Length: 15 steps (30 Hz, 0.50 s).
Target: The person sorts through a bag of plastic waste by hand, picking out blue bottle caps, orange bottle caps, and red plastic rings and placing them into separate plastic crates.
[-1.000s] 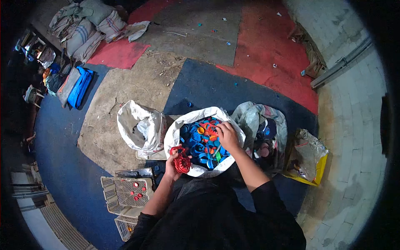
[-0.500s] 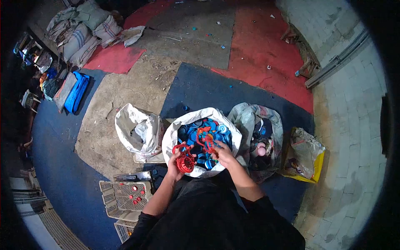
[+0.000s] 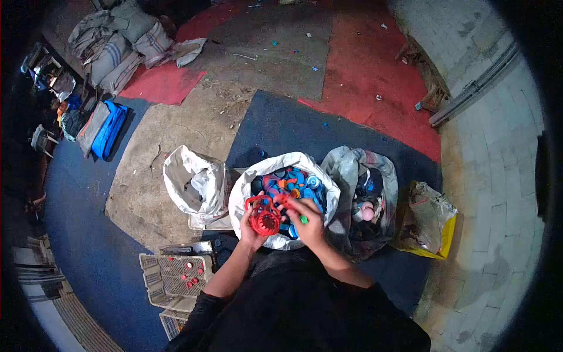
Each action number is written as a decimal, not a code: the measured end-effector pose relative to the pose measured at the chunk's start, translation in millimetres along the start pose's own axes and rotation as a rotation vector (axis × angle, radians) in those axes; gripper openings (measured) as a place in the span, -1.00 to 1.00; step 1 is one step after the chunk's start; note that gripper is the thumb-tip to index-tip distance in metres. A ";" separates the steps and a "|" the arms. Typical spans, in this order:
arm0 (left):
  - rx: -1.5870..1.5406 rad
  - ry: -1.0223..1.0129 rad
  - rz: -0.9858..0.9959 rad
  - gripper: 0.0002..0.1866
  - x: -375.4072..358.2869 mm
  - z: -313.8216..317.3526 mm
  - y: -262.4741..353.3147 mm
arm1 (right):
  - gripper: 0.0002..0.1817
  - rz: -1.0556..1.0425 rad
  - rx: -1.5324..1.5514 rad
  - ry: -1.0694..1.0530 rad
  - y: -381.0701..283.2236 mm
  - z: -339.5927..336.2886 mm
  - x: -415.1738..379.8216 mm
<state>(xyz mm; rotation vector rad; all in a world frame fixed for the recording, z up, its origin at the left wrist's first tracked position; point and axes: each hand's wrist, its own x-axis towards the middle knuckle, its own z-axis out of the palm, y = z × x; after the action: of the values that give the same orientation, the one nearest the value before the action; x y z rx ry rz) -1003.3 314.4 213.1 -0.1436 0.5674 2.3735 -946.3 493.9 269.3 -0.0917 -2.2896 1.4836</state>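
My left hand (image 3: 252, 236) is closed around red plastic caps with loop handles (image 3: 265, 222), held over the near side of an open white sack (image 3: 237, 196). Pinched in the fingers of my right hand (image 3: 307, 223) is a red plastic piece (image 3: 284, 201), close beside the caps. A small green cap (image 3: 304, 219) shows at the right hand's fingers. Beneath both hands, the sack holds a heap of mostly blue plastic caps (image 3: 299, 179), with some orange and red ones among them.
To the left stands another white sack (image 3: 176, 190); to the right, a grey sack (image 3: 337, 167) of mixed items and a yellow bag (image 3: 448, 234). A beige crate (image 3: 151, 273) with several red caps sits at lower left. A block wall (image 3: 492, 176) bounds the right.
My right hand has moved left and slightly down, bringing its red piece against the caps in my left hand. The left hand has shifted slightly right and up.
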 end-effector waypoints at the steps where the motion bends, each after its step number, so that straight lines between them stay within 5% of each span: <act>1: 0.027 0.103 0.026 -0.22 6.7 -13.9 -6.2 | -0.58 -0.131 -0.060 -0.052 -5.0 5.0 -3.3; 3: -0.033 -0.019 -0.004 -0.20 10.6 2.0 -6.8 | -0.62 -0.153 -0.112 -0.260 -13.3 11.5 -14.1; 4: -0.011 0.147 0.008 -0.16 9.7 5.2 -7.6 | -0.68 -0.170 -0.145 -0.289 -13.4 12.7 -18.8; 5: -0.069 0.075 0.028 -0.16 10.3 4.1 -7.9 | -0.74 -0.187 -0.180 -0.317 -13.3 13.6 -21.6; 7: -0.184 -0.069 0.065 -0.15 12.5 -0.4 -7.5 | -0.82 -0.169 -0.135 -0.313 -13.5 17.5 -21.0; 11: 0.066 -0.143 -0.050 -0.06 3.8 -14.3 -5.0 | -0.91 -0.117 0.001 -0.318 -3.7 21.3 -21.7; 15: 0.096 -0.029 -0.205 -0.17 -6.3 -42.1 -12.5 | -0.89 -0.146 0.035 -0.356 -4.1 19.3 -20.2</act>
<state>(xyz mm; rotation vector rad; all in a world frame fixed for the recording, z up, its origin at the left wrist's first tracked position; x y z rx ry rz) -992.4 300.7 172.3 -0.1181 0.6209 2.1424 -934.3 470.1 260.1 0.3702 -2.4763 1.5640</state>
